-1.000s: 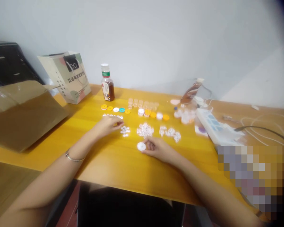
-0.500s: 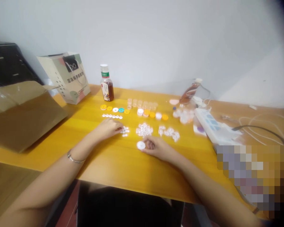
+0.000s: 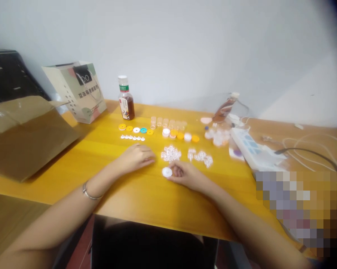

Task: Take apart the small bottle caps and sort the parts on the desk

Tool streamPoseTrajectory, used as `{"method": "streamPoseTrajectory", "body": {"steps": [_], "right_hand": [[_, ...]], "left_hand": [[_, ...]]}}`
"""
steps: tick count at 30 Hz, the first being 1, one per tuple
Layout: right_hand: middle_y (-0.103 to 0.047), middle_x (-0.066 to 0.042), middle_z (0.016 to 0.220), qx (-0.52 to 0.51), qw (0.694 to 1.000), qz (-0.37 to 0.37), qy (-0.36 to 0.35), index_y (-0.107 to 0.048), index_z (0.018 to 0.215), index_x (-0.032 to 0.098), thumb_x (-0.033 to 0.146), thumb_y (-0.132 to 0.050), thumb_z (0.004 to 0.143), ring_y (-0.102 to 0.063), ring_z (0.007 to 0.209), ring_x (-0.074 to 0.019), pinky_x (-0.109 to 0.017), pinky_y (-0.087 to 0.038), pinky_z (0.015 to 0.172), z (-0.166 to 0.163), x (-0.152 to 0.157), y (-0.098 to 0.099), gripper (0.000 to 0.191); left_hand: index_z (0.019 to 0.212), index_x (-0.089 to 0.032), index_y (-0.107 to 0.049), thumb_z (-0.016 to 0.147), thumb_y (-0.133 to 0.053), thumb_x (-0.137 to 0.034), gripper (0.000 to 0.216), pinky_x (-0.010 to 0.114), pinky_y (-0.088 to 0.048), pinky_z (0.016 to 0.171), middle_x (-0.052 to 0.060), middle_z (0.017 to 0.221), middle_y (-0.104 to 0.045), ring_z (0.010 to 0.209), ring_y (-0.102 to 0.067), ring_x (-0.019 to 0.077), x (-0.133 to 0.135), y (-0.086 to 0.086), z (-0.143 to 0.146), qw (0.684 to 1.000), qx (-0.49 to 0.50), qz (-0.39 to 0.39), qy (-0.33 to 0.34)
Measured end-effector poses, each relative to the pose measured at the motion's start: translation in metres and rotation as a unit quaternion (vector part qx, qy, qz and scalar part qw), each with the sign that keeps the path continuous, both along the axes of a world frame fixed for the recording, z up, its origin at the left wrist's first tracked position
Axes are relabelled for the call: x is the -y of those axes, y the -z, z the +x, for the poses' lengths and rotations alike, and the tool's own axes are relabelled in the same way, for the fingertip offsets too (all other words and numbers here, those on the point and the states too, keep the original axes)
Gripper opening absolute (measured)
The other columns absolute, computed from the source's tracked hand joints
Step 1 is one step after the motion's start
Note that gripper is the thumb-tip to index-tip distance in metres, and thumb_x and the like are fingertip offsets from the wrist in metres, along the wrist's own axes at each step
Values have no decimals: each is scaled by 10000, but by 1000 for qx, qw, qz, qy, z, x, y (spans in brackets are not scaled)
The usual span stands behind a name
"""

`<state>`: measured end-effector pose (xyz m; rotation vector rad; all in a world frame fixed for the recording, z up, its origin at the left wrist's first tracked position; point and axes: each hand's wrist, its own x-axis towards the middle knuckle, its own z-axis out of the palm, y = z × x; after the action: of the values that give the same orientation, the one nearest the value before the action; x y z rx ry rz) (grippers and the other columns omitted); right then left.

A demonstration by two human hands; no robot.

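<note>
Between the thumb and fingers of my right hand (image 3: 185, 175) is a white round cap (image 3: 167, 172), held just above the table near its front. My left hand (image 3: 138, 157) is closed, its fingers pressed together and pointing at the cap from the left; whatever it may pinch is hidden. It covers the spot where small white pieces lay. Beyond it runs a row of small white pieces (image 3: 132, 138), with a row of orange, white and teal caps (image 3: 136, 130) behind. White cut-out pieces (image 3: 171, 153) are heaped past my right hand, and more white pieces (image 3: 201, 156) lie to their right.
Clear little cups (image 3: 165, 122) and another row of caps (image 3: 180, 135) stand farther back. Two drink bottles (image 3: 126, 99), a paper bag (image 3: 86, 93) and a cardboard box (image 3: 30, 138) are around them. At right are a bag of caps (image 3: 220, 136), a white power strip (image 3: 248, 144) and cables.
My left hand has left the small white pieces and moved right and slightly nearer, toward the cap. My right hand holds the cap in nearly the same place.
</note>
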<state>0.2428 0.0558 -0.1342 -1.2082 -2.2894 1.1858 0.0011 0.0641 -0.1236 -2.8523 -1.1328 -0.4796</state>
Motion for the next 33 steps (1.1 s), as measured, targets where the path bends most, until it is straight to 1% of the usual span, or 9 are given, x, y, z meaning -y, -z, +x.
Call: {"method": "streamPoseTrajectory", "body": {"steps": [3, 5, 8, 11, 16, 19, 25, 29, 33], "right_hand": [[-438, 65, 604, -7, 1000, -1, -3, -526, 857, 173, 268, -616, 712, -403, 517, -69, -196, -303, 486, 0, -1, 0, 195], [-429, 69, 593, -13, 1000, -6, -7, -527, 853, 174, 266, -617, 711, -395, 506, -67, -196, -303, 483, -1, -1, 0, 191], [-419, 72, 579, -21, 1000, -11, -9, -530, 843, 173, 271, -619, 709, -382, 493, -66, -195, -298, 477, -1, -1, -1, 188], [-413, 71, 570, -21, 1000, -9, -8, -540, 824, 168, 276, -619, 707, -374, 488, -65, -196, -286, 468, -2, -1, -2, 178], [-407, 66, 565, -17, 1000, -9, -6, -553, 804, 161, 291, -626, 696, -364, 486, -67, -200, -274, 462, -2, -1, -1, 184], [-415, 62, 568, -25, 1000, -10, -5, -552, 797, 167, 308, -631, 690, -369, 493, -72, -204, -279, 467, -2, -3, 2, 194], [-411, 59, 564, -29, 999, -12, -3, -551, 770, 168, 339, -630, 692, -363, 494, -74, -208, -278, 465, -1, -2, 2, 204], [-400, 61, 553, -37, 999, -14, -9, -551, 759, 169, 372, -636, 691, -365, 502, -75, -204, -278, 461, -1, -2, 1, 231], [-395, 63, 547, -40, 999, -10, -8, -550, 765, 165, 368, -633, 695, -361, 502, -72, -199, -281, 458, -1, -2, 2, 231]], "left_hand": [[944, -194, -609, 902, -416, -304, 226, 285, -382, 732, 38, 853, -644, 794, -566, 140, 9, 6, 19, 997, 19, -9, 75], [920, -188, -610, 906, -410, -306, 232, 288, -378, 717, 37, 844, -642, 779, -564, 141, 11, 11, 28, 996, 14, 3, 93], [879, -179, -610, 913, -396, -312, 254, 286, -364, 696, 33, 809, -633, 749, -557, 136, 10, 17, 34, 995, 3, 31, 94], [859, -174, -604, 921, -380, -308, 269, 279, -344, 676, 24, 771, -625, 726, -545, 128, 7, 19, 35, 993, -2, 68, 97], [793, -172, -590, 919, -383, -208, 244, 284, -302, 628, 4, 695, -596, 663, -506, 116, 7, 18, 37, 983, -33, 143, 110], [776, -158, -575, 913, -386, -170, 234, 282, -302, 632, 9, 698, -597, 663, -498, 114, 8, 16, 38, 976, -43, 173, 125], [798, -153, -578, 905, -393, -140, 214, 281, -322, 647, 16, 703, -606, 657, -503, 114, 10, 12, 37, 966, -55, 208, 143], [761, -151, -576, 893, -414, -138, 209, 284, -345, 665, 24, 695, -607, 657, -512, 118, 10, 14, 37, 956, -62, 234, 163], [799, -156, -583, 894, -402, -136, 205, 293, -367, 690, 38, 724, -618, 682, -528, 122, 10, 16, 36, 955, -64, 234, 173]]}}
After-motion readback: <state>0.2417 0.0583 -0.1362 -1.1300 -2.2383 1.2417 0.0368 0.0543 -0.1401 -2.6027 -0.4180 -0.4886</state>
